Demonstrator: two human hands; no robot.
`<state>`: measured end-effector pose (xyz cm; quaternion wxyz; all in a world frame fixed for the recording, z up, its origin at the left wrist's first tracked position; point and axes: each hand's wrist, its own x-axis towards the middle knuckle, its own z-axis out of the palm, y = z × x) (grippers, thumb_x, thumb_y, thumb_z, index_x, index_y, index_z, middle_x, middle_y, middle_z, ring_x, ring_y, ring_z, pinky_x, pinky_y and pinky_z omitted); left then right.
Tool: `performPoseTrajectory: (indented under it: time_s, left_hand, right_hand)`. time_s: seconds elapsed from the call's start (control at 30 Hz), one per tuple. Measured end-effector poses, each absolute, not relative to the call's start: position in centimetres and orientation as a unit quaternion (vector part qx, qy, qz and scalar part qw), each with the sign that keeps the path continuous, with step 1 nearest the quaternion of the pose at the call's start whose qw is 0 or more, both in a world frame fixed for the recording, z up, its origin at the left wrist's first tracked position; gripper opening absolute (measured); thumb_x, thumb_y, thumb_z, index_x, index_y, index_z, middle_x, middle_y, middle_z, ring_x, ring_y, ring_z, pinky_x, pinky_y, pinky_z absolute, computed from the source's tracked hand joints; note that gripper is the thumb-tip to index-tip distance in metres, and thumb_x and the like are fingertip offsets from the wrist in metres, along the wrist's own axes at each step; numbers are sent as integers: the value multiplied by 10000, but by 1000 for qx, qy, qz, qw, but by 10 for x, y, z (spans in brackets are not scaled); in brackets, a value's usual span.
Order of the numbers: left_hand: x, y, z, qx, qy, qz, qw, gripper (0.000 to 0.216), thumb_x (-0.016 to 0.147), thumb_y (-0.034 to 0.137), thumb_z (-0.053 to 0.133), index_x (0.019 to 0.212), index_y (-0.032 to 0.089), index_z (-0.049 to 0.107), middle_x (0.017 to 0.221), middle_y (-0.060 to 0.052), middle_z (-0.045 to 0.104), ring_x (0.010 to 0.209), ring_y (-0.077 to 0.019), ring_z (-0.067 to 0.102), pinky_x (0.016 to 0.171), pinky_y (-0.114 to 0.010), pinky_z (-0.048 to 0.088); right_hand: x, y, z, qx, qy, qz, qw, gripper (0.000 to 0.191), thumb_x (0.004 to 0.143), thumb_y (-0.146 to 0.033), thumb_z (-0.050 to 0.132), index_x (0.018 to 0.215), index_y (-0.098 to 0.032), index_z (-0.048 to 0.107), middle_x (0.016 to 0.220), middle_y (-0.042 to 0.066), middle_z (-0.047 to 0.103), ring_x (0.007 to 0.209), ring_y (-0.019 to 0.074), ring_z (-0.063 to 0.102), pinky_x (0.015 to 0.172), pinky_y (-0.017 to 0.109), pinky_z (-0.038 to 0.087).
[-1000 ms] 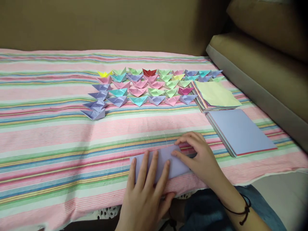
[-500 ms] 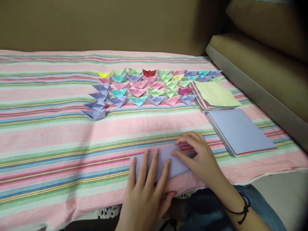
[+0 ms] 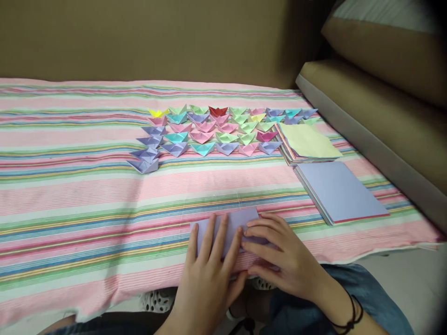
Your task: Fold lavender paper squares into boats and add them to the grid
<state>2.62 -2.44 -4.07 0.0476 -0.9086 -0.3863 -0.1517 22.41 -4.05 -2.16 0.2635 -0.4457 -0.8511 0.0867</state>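
A folded sheet of lavender paper [image 3: 244,217] lies flat near the front edge of the striped cloth. Across its left and middle part my left hand [image 3: 211,267] rests with fingers spread, pressing it down. My right hand [image 3: 281,256] lies over the sheet's right end, fingers stretched and slightly bent, the fingertips touching the paper beside my left index finger. Part of the paper is hidden under both hands.
Rows of small folded paper boats [image 3: 204,135] in several colours stand farther back. To the right lie a stack of pale yellow paper [image 3: 309,139] and a stack topped with lavender paper [image 3: 344,190]. Brown cushions [image 3: 377,107] border the striped cloth [image 3: 70,195] at right.
My right hand has moved from the paper's upper right corner down and left, and its fingers now lie across the paper. My left hand stays on the sheet. The view has shifted slightly.
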Motion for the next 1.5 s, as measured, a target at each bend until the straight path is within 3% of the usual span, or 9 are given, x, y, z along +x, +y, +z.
performPoseTrajectory:
  time_s: [0.17,0.33,0.7,0.8,1.0,1.13,1.27,1.37,1.5]
  left_hand:
    - [26,-24,-39,-909,-383,-152,65,692,843,553,398,1348,80,415,1446,-124,360,1342,-326,278,1086,-497,196]
    - [26,-23,-35,-910,-382,-144,74,688,840,544,413,1340,72,422,1446,-114,362,1334,-322,293,1075,-486,224]
    - [24,-25,-35,-916,-386,-97,61,738,837,555,412,1400,88,318,1485,-119,277,1361,-330,229,1081,-501,220]
    - [22,-24,-34,-920,-379,-81,58,791,813,589,438,1436,147,236,1503,-124,230,1373,-345,187,1081,-528,207]
    - [19,-22,-25,-942,-333,-27,43,969,663,636,610,1424,416,52,1518,-138,173,1366,-405,155,1023,-617,225]
    - [19,-22,-25,-944,-324,-17,57,1093,587,611,692,1419,421,8,1512,-187,151,1365,-425,114,1019,-635,205]
    - [17,-22,-30,-946,-318,-17,67,1132,545,612,718,1429,391,45,1502,-213,164,1363,-437,101,1025,-640,178]
    - [17,-22,-31,-946,-316,-17,64,1114,534,633,711,1432,359,113,1495,-219,187,1359,-442,117,1033,-635,161]
    - [16,-25,-32,-944,-324,-36,57,1044,568,662,669,1426,335,172,1505,-207,166,1369,-429,77,1040,-637,126]
  right_hand:
    - [221,-43,-21,-444,-868,70,209,444,788,-385,617,1210,-264,551,1119,93,580,1129,279,476,1006,564,339]
    - [217,-46,-22,-457,-866,59,195,564,775,-476,604,1273,-228,505,1134,124,546,1134,296,445,1024,578,302]
    - [230,-49,-25,-429,-870,25,241,338,783,-420,632,1080,-258,641,1110,86,613,1134,262,483,1004,528,334]
    - [242,-54,-27,-456,-851,-7,260,281,789,-381,641,1043,-259,657,1069,66,653,1097,253,511,977,516,352]
    - [262,-62,-25,-473,-837,-18,273,208,820,-323,615,1005,-243,665,1072,53,678,1086,243,535,971,496,374]
    - [247,-51,-11,-503,-802,-31,320,259,877,-245,527,1124,-229,605,1138,63,653,1139,232,529,1074,555,239]
    - [216,-29,-5,-447,-836,58,315,349,920,-198,411,1248,-183,529,1272,88,574,1230,184,471,1053,404,374]
    - [203,-17,-15,-418,-854,118,287,376,936,-205,362,1282,-156,501,1282,97,568,1212,169,498,1034,362,409]
    - [206,-20,-30,-430,-865,110,233,424,947,-237,333,1353,-138,408,1403,92,433,1313,183,372,1094,418,314]
